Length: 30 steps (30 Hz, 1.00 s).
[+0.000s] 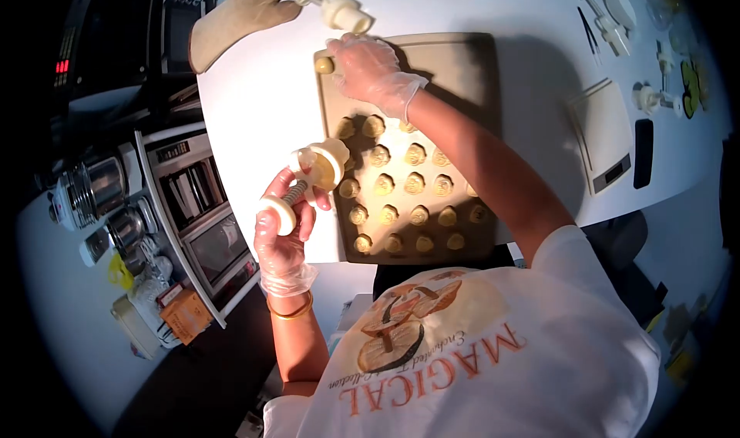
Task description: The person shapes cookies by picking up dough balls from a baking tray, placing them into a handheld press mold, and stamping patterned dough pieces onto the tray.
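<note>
My left hand (287,234), in a clear glove, is wrapped round a cream plunger mould (327,164) with a visible spring. The mould is tilted, its wide end over the left side of the brown baking tray (484,75). My right hand (362,64), also gloved, is over the tray's far left corner with its fingers curled down. Whatever those fingers hold is hidden. Just left of it sits a smooth yellow dough ball (324,65). Several stamped dough pieces (415,154) lie in rows on the tray, partly under my right forearm. A second plunger mould (343,11) lies beyond my right fingers.
A beige oven mitt (243,21) lies at the table's far left. On the right are a kitchen scale (601,137), a dark phone-like slab (643,154) and more white mould parts (605,25). A shelf rack (196,207) and black oven (116,45) stand to the left.
</note>
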Motion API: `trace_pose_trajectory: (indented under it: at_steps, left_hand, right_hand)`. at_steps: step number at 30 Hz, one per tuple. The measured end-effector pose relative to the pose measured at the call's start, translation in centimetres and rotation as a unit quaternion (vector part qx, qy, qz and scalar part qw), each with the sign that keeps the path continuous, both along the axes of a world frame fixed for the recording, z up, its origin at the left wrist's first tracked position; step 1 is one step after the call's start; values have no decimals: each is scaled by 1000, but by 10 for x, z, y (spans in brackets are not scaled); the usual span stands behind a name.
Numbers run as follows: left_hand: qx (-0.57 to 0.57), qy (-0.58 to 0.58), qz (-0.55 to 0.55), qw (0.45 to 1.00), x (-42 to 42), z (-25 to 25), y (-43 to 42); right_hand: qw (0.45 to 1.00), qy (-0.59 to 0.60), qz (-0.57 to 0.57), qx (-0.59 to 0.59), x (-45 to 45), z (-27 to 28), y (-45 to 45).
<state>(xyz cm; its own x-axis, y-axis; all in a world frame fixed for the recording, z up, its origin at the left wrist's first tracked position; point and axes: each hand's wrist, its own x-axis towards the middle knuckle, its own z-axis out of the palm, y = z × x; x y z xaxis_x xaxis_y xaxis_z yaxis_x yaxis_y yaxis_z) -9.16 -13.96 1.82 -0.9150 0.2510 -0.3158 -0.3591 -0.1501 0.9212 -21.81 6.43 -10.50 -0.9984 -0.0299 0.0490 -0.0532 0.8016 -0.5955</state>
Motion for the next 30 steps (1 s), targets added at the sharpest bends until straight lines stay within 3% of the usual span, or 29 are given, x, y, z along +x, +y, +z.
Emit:
trace_pose_trajectory:
  at_steps: [2,4,7,10,12,15,16,17,18,19,21,22,24,25,30]
  left_hand:
    - [-16,25,-17,999,3,-3,-16]
    - [-11,18,-14,1000,1,0,-29]
    - [-45,-1,-34,998,-5,2,-45]
    - [-42,24,-11,999,-11,3,-53]
    - [-18,8,4,1000,-19,14,-56]
    - [56,18,13,998,-32,11,-64]
    - [100,10,25,995,-36,10,-65]
    - [184,-1,7,983,-42,5,-69]
    - [223,-16,19,974,-42,9,-64]
    - [270,-40,23,962,-42,7,-62]
    - [317,-68,18,946,-41,1,-55]
    - [324,-81,25,942,-41,-3,-49]
    - [329,-94,29,939,-37,-6,-33]
    - [338,-104,25,935,-33,-6,-24]
    - [352,-146,-41,924,-10,-9,23]
  right_hand:
    - [997,7,46,62,-8,-7,-16]
    - [996,39,51,61,-9,-18,-29]
    - [982,112,27,151,-13,-27,-38]
    - [976,167,40,133,-8,-29,-44]
    - [983,143,18,115,4,-25,-47]
    - [974,89,-77,-193,19,-18,-41]
    - [974,91,-81,-190,26,-18,-37]
    - [927,29,-86,-364,35,-17,-32]
    - [845,-33,-88,-527,44,-17,-29]
    - [845,-31,-92,-525,60,2,-28]
    - [641,-180,-145,-732,94,56,-24]
    - [641,-175,-152,-732,104,57,-20]
    - [572,-197,-63,-794,120,50,-7]
    - [569,-208,-58,-793,124,45,0]
    - [617,-171,-87,-764,159,49,36]
